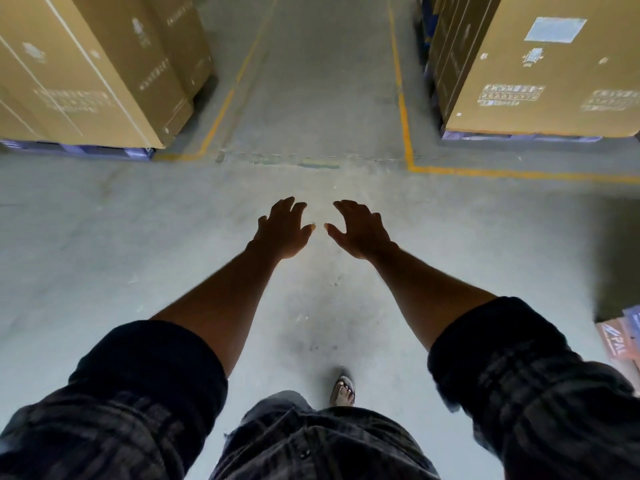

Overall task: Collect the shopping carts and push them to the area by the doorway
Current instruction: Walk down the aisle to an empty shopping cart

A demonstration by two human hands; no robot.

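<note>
Hands: left, right | outstretched, spread, empty | above floor

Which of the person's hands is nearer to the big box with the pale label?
Right. The right hand reaches out below and left of that box; the left hand is farther left.

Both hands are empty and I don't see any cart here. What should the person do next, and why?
Probably keep walking forward into the aisle between the stacks of cardboard boxes. The left hand and right hand are open, holding nothing, over bare concrete floor, and no cart is in view, so one likely has to be found first.
</note>
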